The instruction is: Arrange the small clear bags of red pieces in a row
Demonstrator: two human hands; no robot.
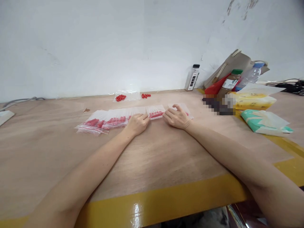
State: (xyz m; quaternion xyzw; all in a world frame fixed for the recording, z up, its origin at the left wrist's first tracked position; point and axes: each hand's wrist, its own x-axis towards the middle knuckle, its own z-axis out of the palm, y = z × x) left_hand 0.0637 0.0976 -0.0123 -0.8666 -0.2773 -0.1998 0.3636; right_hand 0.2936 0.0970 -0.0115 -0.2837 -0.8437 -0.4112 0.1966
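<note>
A small clear zip bag (155,108) with several red capsule-shaped pieces in a row lies flat between my hands. My left hand (137,123) is closed, its fingertips pinched at the bag's lower left corner. On the opposite side, my right hand (176,117) pinches the lower right corner, its index finger raised and bent. Another bag of red pieces (187,114) lies partly hidden behind my right hand. To the left, overlapping filled zip bags (116,119) spread in a row, ending in a pile (93,123); my left hand covers the nearest end of that row.
Near the wall lie a clear bag with red pieces (121,98) and a few loose red pieces (146,96). A black-capped bottle (193,77) stands behind. Rightward are a green-capped bottle (230,85), a beige bag (229,65) and tissue packs (255,101). Yellow tape (166,199) covers the front edge.
</note>
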